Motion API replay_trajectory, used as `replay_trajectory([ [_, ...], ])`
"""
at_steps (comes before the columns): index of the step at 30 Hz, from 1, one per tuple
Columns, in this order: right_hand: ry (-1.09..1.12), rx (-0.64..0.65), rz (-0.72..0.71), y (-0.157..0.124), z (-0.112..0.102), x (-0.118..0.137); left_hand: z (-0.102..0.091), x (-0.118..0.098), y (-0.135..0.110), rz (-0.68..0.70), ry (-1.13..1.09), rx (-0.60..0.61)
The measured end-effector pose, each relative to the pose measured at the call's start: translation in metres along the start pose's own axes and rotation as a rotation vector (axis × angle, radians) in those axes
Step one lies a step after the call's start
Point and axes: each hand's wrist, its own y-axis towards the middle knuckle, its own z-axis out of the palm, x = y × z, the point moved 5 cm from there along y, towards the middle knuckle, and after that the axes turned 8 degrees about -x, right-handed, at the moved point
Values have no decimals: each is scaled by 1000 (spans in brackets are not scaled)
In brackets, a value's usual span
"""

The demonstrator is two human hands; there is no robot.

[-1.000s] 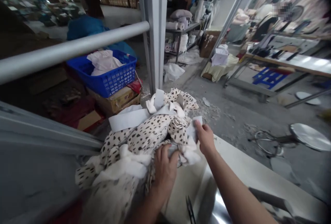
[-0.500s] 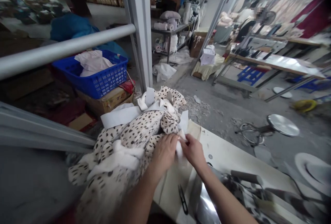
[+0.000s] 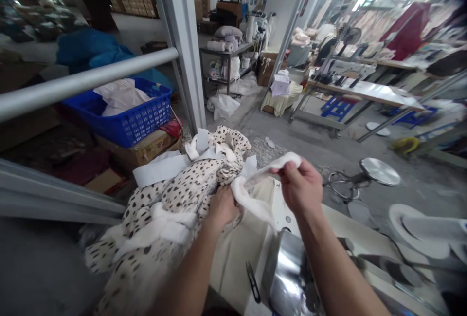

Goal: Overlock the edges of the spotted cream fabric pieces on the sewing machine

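Note:
A heap of cream fabric with dark spots (image 3: 193,184) and white fleecy parts lies on the left of the table. My left hand (image 3: 223,206) is closed at the heap's right edge, its fingertips partly hidden in the cloth. Raised to the right, my right hand (image 3: 302,184) pinches the end of a white fleece strip (image 3: 251,204). From there the strip runs back to my left hand and loops down over the table. Black thread snips (image 3: 252,282) lie on the tabletop below, beside a shiny metal sewing machine part (image 3: 288,272).
Behind the heap, a blue basket (image 3: 146,119) with white cloth rests on a cardboard box (image 3: 153,153). A grey metal post (image 3: 180,48) and rail (image 3: 91,80) stand left. A round stool (image 3: 380,171) is on the right floor. Farther off, a person sits near a sewing table (image 3: 368,94).
My right hand has moved up and right, drawing the white strip out from the heap. My left hand has shifted slightly left and down. The view has turned a little right.

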Motion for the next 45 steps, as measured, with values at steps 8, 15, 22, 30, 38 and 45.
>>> replay_trajectory([
  [8, -548, 59, 180, -60, -41, -124, 4, 9, 7, 4, -30, 0],
  [15, -633, 223, 90, -118, -31, -162, 4, 4, -1, -1, 25, 37],
  [22, -640, 327, 45, -103, -22, -166, 10, -12, -10, -41, 150, 54],
  [30, -449, 395, 175, -91, -31, -172, 4, -20, 0, -22, 333, 46],
  [38, -378, 288, 282, -90, -31, -164, 0, -22, 19, -46, 344, 200],
  [45, -323, 483, 362, -72, -34, -139, 4, -18, 22, -110, 360, 172],
])
